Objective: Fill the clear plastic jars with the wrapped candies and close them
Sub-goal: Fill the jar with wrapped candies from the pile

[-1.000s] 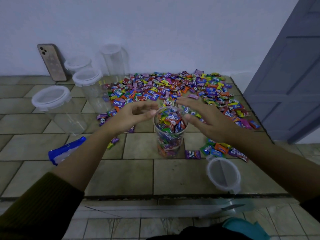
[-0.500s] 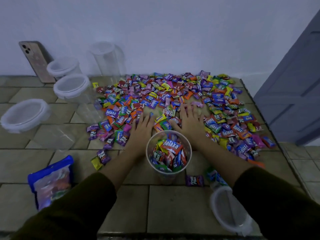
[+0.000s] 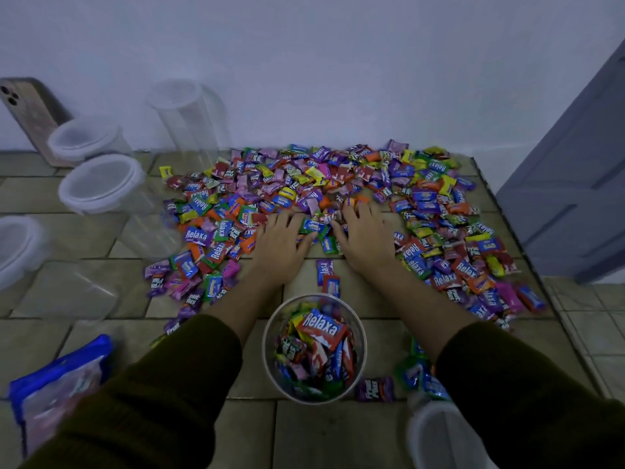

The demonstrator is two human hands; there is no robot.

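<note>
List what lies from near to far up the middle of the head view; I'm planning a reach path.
open jar of candies → two loose candies → left hand and right hand, side by side → candy pile → white wall

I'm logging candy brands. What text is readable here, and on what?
"Relaxa": red wrapped candy in the open clear plastic jar.
"Relaxa": purple wrapped candy left of the left hand.
"Fruit", rest blurred: dark purple wrapped candy beside the jar.
Other wrappers: too small or blurred.
</note>
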